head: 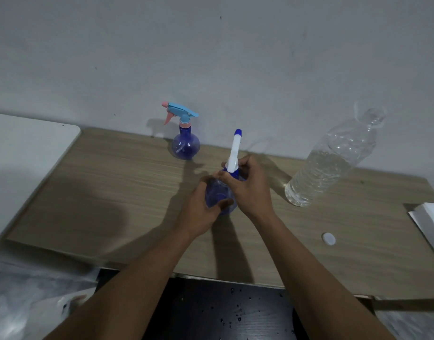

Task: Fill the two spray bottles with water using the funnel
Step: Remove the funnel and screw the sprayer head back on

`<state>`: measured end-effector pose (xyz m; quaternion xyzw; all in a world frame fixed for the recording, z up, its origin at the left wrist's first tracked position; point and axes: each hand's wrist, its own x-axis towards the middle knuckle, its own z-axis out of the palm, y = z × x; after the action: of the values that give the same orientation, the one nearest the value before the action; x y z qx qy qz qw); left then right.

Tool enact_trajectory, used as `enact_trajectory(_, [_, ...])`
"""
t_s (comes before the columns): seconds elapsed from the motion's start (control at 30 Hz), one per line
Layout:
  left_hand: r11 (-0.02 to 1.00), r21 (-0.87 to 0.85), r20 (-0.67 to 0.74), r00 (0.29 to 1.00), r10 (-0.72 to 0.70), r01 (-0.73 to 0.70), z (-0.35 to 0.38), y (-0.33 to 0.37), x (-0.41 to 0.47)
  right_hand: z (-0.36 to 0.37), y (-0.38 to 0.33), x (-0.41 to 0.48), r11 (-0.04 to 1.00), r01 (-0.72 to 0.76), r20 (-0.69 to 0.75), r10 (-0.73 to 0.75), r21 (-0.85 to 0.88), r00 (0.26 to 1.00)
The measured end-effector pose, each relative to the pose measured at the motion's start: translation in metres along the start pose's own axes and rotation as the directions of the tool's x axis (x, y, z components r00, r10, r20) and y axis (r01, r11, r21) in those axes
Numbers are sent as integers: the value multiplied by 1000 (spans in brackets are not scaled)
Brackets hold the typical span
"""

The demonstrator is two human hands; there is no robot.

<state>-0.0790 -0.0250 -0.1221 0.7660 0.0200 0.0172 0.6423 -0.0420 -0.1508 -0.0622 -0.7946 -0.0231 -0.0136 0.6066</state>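
A round blue spray bottle [217, 192] stands mid-table between both hands. My left hand [201, 209] wraps its body from the left. My right hand [250, 187] grips the neck, where the white and blue spray head [234, 153] points up and away. A second blue spray bottle [186, 146], with a light blue and pink trigger head on, stands by the wall behind. A large clear water bottle [331, 160] stands uncapped to the right, partly full. Its white cap [329, 239] lies on the table. No funnel is visible.
The wooden table [113, 192] runs along a grey wall. A white board [27, 148] lies at the far left. White paper or a box [429, 222] sits at the right edge. A dark surface with water drops [223, 312] is below the table's front edge.
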Motion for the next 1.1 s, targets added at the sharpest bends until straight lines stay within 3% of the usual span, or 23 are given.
enact_trajectory(0.3, [1000, -10, 47, 999, 26, -26, -5, 9, -1, -7, -3, -5, 991, 135, 41, -134, -21, 990])
enact_trajectory(0.5, [999, -9, 36, 998, 45, -45, -5, 8, -1, -13, -5, -2, 993, 114, 68, -113, -13, 991])
enact_trajectory(0.67, [999, 32, 12, 1000, 22, -22, -3, 8, -2, -5, -4, -1, 998, 0, 22, 1, -55, 1000])
enact_trajectory(0.9, [999, 40, 16, 1000, 22, -23, -5, 4, -2, -7, -1, -10, 991, 130, 47, -129, -33, 991])
enact_trajectory(1.1, [999, 47, 1, 1000, -18, 18, -2, 3, -2, -3, -3, -6, 999, 3, -23, -3, -37, 1000])
